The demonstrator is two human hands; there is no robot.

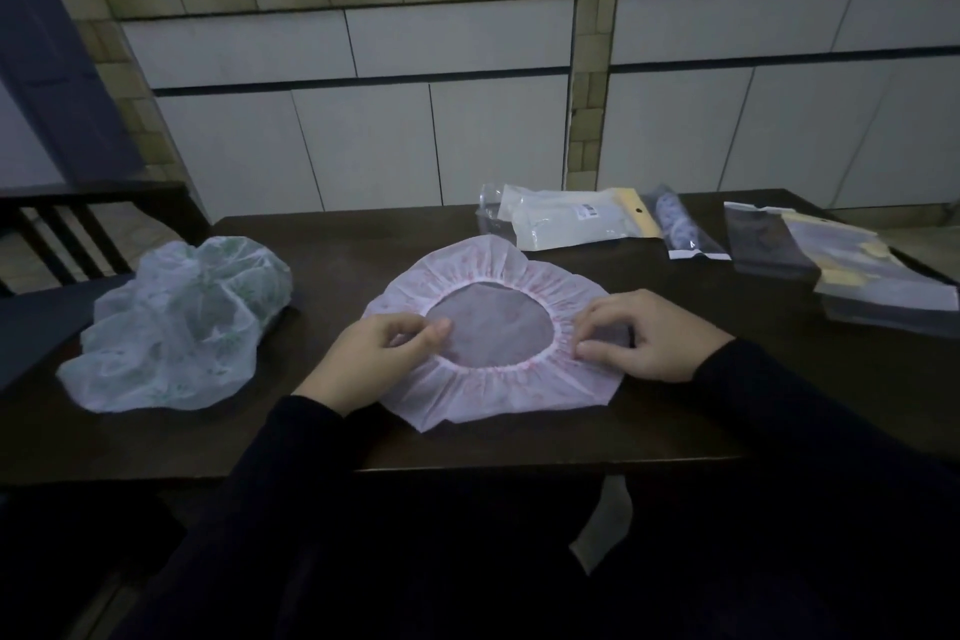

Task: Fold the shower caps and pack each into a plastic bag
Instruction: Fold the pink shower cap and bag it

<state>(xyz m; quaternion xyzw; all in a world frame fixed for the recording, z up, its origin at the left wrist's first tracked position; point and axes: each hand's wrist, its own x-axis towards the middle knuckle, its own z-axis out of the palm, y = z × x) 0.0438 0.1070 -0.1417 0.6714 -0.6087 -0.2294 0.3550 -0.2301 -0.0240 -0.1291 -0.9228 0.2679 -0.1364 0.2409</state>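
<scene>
Both forearms in dark sleeves reach in from six o'clock. The left hand point(384, 346) lies palm down at nine o'clock, thumb and fingers pinched together — the right hand point(652, 335) mirrors it at three o'clock, fingertips curled and pinching.

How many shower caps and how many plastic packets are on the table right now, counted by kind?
Loose shower caps: 2, the pink cap pinched by the left hand and right hand, and the green cap.
Plastic packets: 4, counting the stack as one; its number is unclear.
Total: 6
</scene>
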